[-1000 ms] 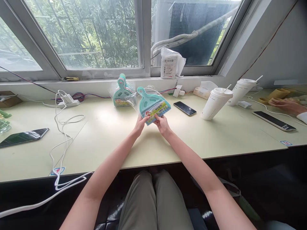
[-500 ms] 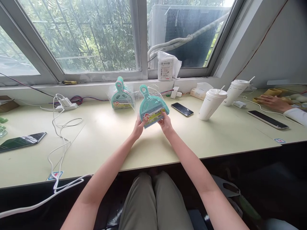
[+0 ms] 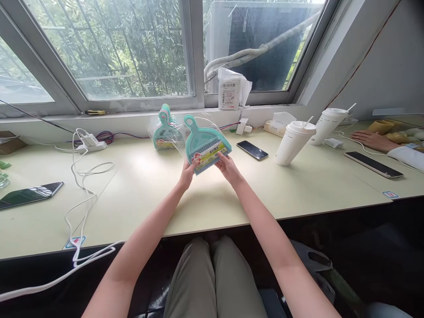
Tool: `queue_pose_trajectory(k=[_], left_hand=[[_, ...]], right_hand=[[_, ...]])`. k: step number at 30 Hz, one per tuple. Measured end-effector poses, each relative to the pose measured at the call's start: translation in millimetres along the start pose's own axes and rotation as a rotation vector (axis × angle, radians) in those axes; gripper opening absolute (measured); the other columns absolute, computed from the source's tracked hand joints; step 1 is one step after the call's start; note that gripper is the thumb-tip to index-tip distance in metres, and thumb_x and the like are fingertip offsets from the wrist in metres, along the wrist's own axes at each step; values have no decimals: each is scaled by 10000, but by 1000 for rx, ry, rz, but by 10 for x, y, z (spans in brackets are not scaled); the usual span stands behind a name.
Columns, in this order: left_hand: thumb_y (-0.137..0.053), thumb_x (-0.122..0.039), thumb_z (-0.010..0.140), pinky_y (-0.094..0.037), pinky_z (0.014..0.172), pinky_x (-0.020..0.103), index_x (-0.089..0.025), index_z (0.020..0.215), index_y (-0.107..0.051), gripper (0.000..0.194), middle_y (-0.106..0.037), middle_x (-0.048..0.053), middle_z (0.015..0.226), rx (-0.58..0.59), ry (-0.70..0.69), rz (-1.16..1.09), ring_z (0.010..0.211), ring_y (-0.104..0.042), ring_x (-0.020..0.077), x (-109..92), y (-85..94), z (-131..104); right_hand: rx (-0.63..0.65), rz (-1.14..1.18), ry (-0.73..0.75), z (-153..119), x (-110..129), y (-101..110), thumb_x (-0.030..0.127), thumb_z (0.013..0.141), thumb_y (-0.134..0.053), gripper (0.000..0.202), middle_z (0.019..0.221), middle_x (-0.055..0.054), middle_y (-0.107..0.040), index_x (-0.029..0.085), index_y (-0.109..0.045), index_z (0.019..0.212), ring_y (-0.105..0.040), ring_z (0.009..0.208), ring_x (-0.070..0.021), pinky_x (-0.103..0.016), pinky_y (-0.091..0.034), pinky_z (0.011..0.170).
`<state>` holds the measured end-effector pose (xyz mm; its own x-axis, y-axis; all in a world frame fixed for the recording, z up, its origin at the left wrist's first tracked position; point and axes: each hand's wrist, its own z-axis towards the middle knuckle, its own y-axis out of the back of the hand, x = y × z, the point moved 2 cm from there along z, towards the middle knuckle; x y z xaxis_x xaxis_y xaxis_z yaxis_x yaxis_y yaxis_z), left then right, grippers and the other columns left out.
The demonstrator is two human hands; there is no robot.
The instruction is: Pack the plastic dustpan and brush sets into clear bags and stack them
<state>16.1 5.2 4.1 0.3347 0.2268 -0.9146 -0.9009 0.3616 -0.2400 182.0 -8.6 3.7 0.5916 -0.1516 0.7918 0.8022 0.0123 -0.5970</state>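
Observation:
A mint-green dustpan and brush set [image 3: 207, 141] in clear plastic wrap is held up over the table, its handle pointing up and to the left. My left hand [image 3: 188, 174] grips its lower left edge, the thumb on the front. My right hand [image 3: 229, 168] pinches the lower right edge beside the yellow printed label. Behind it, against the sill, stands a stack of similar wrapped dustpan sets [image 3: 165, 130] in green and pink. The held set overlaps the right side of that stack in view.
Right of my hands lie a phone [image 3: 252, 150], two white lidded cups [image 3: 294, 142] [image 3: 329, 126] with straws and a second phone [image 3: 373, 164]. Another person's hand [image 3: 374, 140] rests far right. At left are white cables [image 3: 86, 190], a power strip [image 3: 92, 145] and a dark phone [image 3: 31, 195].
Both my hands have shifted slightly left with the dustpan set, and its handle leans a little more to the left. The stack behind stays where it was.

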Motion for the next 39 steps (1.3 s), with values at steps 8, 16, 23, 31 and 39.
queue_pose_trajectory(k=[8,16,23,31,39], left_hand=[[-707,-374,735,-455,928,503,-270,1418,-295,804,-498,143,1373,388,265,217,1219,-504,319,-48,-79,-167],[-598,-506,818,-395,1034,506,-263,1355,-426,613,-537,102,1346,107,36,-38,1250,-497,293,-120,-25,-49],[-640,-430,812,-433,981,511,-285,1381,-399,635,-501,128,1391,370,264,39,1177,-564,306,-17,-97,-178],[-594,-463,838,-387,1054,491,-278,1367,-399,593,-466,84,1427,137,46,-80,1318,-427,287,-23,-175,-84],[-646,-454,792,-529,898,461,-280,1312,-423,592,-581,63,1274,64,107,16,1126,-583,275,-23,-5,-38]], right_hand=[[-173,16,100,-30,44,80,209,616,-795,267,928,-41,-727,162,-668,847,-673,963,-212,-363,-545,924],[-143,-17,47,-68,27,-6,170,601,-810,269,916,-53,-724,154,-658,822,-675,930,-211,-370,-562,888],[-156,-19,158,-97,86,11,175,622,-778,241,948,-43,-715,167,-652,826,-660,954,-196,-353,-552,892],[-134,27,130,-68,71,1,174,635,-764,267,956,-47,-715,174,-654,878,-652,1015,-211,-364,-547,926],[-16,-53,1,-27,84,64,148,626,-774,253,918,-46,-731,169,-670,856,-678,931,-220,-390,-567,891]])
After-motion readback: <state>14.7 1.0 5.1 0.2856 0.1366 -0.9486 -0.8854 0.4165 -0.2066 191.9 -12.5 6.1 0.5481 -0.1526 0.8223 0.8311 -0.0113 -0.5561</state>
